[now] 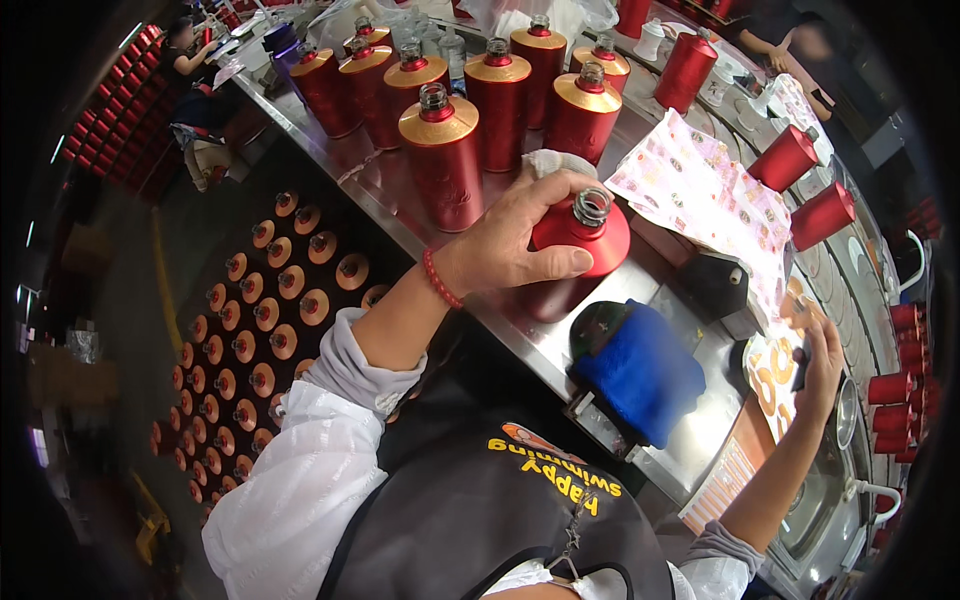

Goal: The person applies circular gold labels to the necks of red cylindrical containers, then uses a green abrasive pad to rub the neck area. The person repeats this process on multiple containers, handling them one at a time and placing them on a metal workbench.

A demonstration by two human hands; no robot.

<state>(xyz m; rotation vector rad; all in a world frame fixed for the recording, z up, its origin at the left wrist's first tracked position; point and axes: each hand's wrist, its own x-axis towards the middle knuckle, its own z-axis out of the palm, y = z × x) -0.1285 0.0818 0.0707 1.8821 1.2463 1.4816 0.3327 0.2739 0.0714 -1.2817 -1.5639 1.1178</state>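
Note:
My left hand is wrapped round the shoulder of a red bottle with a clear glass neck. This bottle stands upright at the metal table's near edge, and its shoulder is red. Just beyond it, several red bottles with gold shoulders stand close together. My right hand is off to the right, beside a white sheet with orange print. Its fingers are bent, and what they hold, if anything, cannot be made out. A blue cloth pad lies between my two hands.
A pink printed cloth lies beside a black device. Along the right runs a curved conveyor carrying red bottles. Many gold-shouldered bottles stand low at the left. A metal basin is at lower right. Other people are farther off.

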